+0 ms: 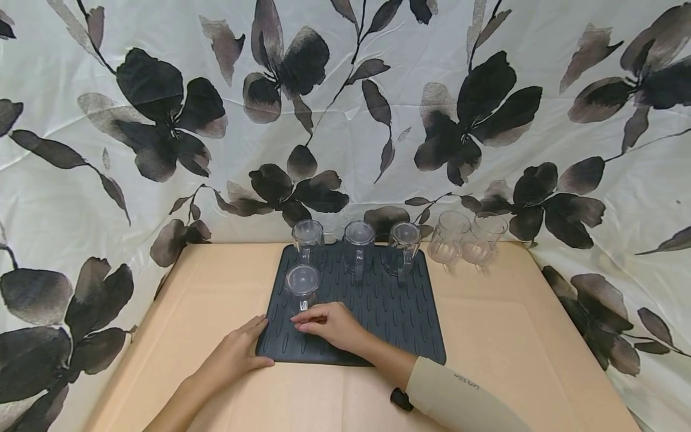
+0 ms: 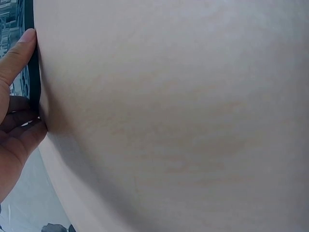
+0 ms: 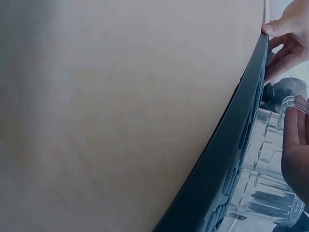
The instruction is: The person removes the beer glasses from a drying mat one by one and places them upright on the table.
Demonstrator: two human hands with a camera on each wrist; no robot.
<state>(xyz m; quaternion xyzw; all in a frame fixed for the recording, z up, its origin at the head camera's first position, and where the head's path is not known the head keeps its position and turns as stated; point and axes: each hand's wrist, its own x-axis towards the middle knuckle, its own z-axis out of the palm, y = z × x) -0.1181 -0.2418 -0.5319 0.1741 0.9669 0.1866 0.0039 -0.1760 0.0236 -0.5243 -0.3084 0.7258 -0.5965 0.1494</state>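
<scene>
A clear glass mug (image 1: 303, 280) stands upside down at the left of a dark ribbed drying mat (image 1: 372, 318), its handle towards me. My right hand (image 1: 337, 327) pinches that handle between thumb and fingertips; in the right wrist view the fingers lie against the curved glass handle (image 3: 285, 107). My left hand (image 1: 234, 351) rests at the mat's near left corner, fingers straight along the left edge and thumb on the front edge. In the left wrist view, the left thumb (image 2: 19, 53) touches the mat's dark rim.
Behind, three more upside-down glass mugs, left (image 1: 308, 240), middle (image 1: 358, 246) and right (image 1: 403, 249), form a row along the mat's far side. Two glass mugs (image 1: 447, 240) (image 1: 484, 243) stand mouth up on the table (image 1: 496, 336), right of the mat. A floral cloth (image 1: 345, 138) hangs behind.
</scene>
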